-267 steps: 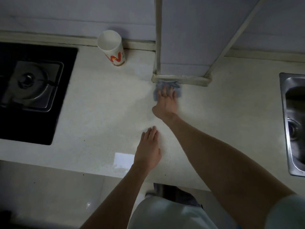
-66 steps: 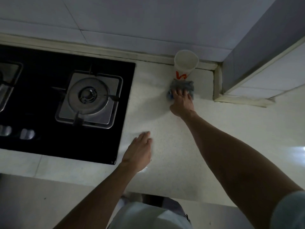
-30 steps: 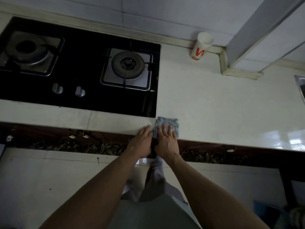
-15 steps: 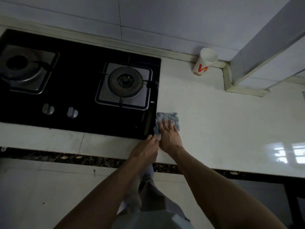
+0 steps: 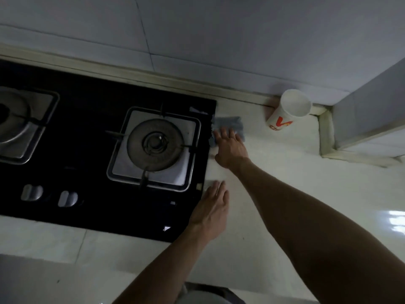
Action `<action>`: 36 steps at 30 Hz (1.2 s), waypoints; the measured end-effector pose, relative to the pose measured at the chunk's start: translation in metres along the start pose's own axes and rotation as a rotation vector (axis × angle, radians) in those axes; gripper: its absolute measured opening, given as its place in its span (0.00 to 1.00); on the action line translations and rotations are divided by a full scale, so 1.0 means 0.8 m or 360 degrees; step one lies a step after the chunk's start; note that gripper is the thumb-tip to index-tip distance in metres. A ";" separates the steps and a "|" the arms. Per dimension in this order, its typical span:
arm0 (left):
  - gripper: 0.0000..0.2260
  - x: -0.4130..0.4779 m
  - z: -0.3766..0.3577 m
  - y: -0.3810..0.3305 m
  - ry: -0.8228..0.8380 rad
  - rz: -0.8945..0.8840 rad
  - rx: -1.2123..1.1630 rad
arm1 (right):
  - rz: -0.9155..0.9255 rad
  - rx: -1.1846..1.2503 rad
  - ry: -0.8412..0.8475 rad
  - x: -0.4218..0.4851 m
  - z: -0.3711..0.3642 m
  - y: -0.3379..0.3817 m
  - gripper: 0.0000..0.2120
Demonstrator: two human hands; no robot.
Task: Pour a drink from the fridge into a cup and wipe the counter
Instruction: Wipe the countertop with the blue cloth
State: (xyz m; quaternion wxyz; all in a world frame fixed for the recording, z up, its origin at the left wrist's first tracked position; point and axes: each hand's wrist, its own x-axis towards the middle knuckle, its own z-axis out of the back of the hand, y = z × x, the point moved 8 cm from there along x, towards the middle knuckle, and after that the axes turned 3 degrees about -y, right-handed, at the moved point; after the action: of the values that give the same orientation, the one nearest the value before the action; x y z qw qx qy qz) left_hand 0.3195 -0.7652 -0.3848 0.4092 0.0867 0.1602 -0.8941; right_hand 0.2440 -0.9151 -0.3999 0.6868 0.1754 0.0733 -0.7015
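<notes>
Black glass hob (image 5: 87, 102) at 9 o'clock. Your left hand (image 5: 211, 212) is flat on the desk (image 5: 306, 194), fingers straight. Your right hand (image 5: 230, 148) presses the cloth (image 5: 228, 122) with flat fingers. The cup (image 5: 287, 110) sits at the cloth's 2 o'clock, so a wide stroke could tip it.

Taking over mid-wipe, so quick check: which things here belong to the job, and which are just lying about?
Job: cloth, pressed flat under the right hand; counter; cup by the wall; left hand resting on the counter.
Lying about: stove; its two knobs; tiled wall.
</notes>
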 end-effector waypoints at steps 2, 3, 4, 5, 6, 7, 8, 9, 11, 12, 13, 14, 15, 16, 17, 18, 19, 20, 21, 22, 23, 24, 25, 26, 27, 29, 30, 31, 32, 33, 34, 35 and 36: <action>0.29 0.003 -0.007 0.001 0.0045 0.0003 0.0034 | 0.0002 -0.0005 -0.0019 0.026 0.010 -0.009 0.39; 0.29 0.004 -0.010 0.000 0.0064 -0.0014 0.0064 | 0.0003 -0.0015 -0.0034 0.038 0.015 -0.013 0.39; 0.29 0.004 -0.013 -0.001 0.0085 -0.0018 0.0072 | 0.0004 -0.0031 -0.0052 0.050 0.019 -0.017 0.39; 0.29 0.005 -0.014 -0.001 0.0100 -0.0009 0.0061 | 0.0004 -0.0048 -0.0061 0.062 0.024 -0.020 0.39; 0.29 0.006 -0.016 -0.001 0.0121 0.0007 0.0040 | 0.0005 -0.0061 -0.0058 0.073 0.028 -0.023 0.38; 0.29 0.008 -0.017 -0.001 0.0147 0.0016 0.0026 | 0.0004 -0.0071 -0.0052 0.084 0.031 -0.026 0.38; 0.29 0.010 -0.016 -0.002 0.0168 0.0021 0.0017 | 0.0001 -0.0084 -0.0049 0.093 0.035 -0.028 0.37; 0.29 0.011 -0.015 -0.003 0.0176 0.0023 0.0006 | 0.0003 -0.0100 -0.0049 0.102 0.039 -0.030 0.36; 0.29 0.011 -0.015 -0.004 0.0186 0.0039 -0.0043 | 0.0010 -0.0112 -0.0050 0.113 0.043 -0.033 0.35; 0.29 0.011 -0.016 -0.003 0.0193 0.0046 -0.0057 | 0.0013 -0.0110 -0.0061 0.115 0.044 -0.034 0.35; 0.29 0.011 -0.017 -0.003 0.0197 0.0051 -0.0064 | 0.0019 -0.0113 -0.0074 0.116 0.044 -0.033 0.36; 0.28 0.011 -0.018 -0.002 0.0203 0.0053 -0.0067 | 0.0030 -0.0119 -0.0087 0.115 0.044 -0.033 0.36; 0.28 0.012 -0.017 -0.002 0.0210 0.0055 -0.0073 | 0.0037 -0.0125 -0.0097 0.114 0.044 -0.033 0.36; 0.28 0.013 -0.017 -0.001 0.0226 0.0060 -0.0075 | 0.0041 -0.0127 -0.0114 0.113 0.044 -0.035 0.36; 0.27 0.015 -0.015 -0.001 0.0242 0.0065 -0.0084 | 0.0046 -0.0126 -0.0131 0.112 0.045 -0.037 0.36; 0.27 0.017 -0.013 0.000 0.0253 0.0071 -0.0097 | 0.0053 -0.0120 -0.0141 0.110 0.045 -0.039 0.36; 0.27 0.018 -0.011 -0.001 0.0256 0.0072 -0.0109 | 0.0059 -0.0111 -0.0147 0.108 0.045 -0.041 0.36; 0.27 0.019 -0.008 -0.001 0.0259 0.0071 -0.0111 | 0.0055 -0.0103 -0.0158 0.105 0.045 -0.044 0.36; 0.27 0.019 -0.006 -0.001 0.0262 0.0065 -0.0107 | 0.0035 -0.0093 -0.0171 0.102 0.045 -0.049 0.35; 0.27 0.019 -0.005 -0.002 0.0270 0.0061 -0.0102 | 0.0001 -0.0071 -0.0186 0.098 0.045 -0.056 0.34; 0.27 0.019 -0.006 -0.001 0.0274 0.0064 -0.0106 | -0.0031 -0.0043 -0.0199 0.094 0.044 -0.064 0.33; 0.27 0.019 -0.007 0.001 0.0276 0.0066 -0.0117 | -0.0054 -0.0022 -0.0212 0.091 0.044 -0.073 0.32; 0.27 0.019 -0.007 0.002 0.0269 0.0065 -0.0133 | -0.0065 -0.0020 -0.0225 0.088 0.044 -0.082 0.30; 0.27 0.019 -0.007 0.004 0.0257 0.0064 -0.0155 | -0.0070 -0.0034 -0.0239 0.085 0.044 -0.090 0.30; 0.26 0.019 -0.006 0.005 0.0244 0.0062 -0.0182 | -0.0078 -0.0045 -0.0250 0.083 0.044 -0.099 0.30; 0.26 0.019 -0.003 0.007 0.0227 0.0054 -0.0233 | -0.0114 -0.0037 -0.0257 0.080 0.044 -0.114 0.31; 0.26 0.019 -0.003 0.007 0.0222 0.0053 -0.0247 | -0.0129 -0.0029 -0.0254 0.079 0.043 -0.120 0.32; 0.26 0.019 -0.002 0.007 0.0221 0.0056 -0.0257 | -0.0138 -0.0022 -0.0255 0.077 0.042 -0.124 0.32; 0.26 0.019 -0.002 0.007 0.0220 0.0059 -0.0267 | -0.0141 -0.0023 -0.0260 0.077 0.042 -0.127 0.32; 0.25 0.019 -0.003 0.007 0.0215 0.0062 -0.0279 | -0.0139 -0.0028 -0.0257 0.077 0.041 -0.129 0.31; 0.25 0.019 -0.003 0.007 0.0209 0.0066 -0.0293 | -0.0137 -0.0031 -0.0251 0.077 0.041 -0.130 0.30; 0.25 0.019 -0.003 0.008 0.0193 0.0072 -0.0311 | -0.0135 -0.0034 -0.0245 0.078 0.041 -0.131 0.29; 0.25 0.020 -0.002 0.009 0.0175 0.0078 -0.0321 | -0.0133 -0.0039 -0.0240 0.079 0.040 -0.131 0.29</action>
State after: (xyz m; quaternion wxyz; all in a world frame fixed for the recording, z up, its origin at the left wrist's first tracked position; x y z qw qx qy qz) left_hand 0.3151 -0.7801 -0.3927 0.4281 0.0980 0.2694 -0.8571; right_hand 0.1357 -0.9807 -0.4069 0.6626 0.1103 0.0372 -0.7398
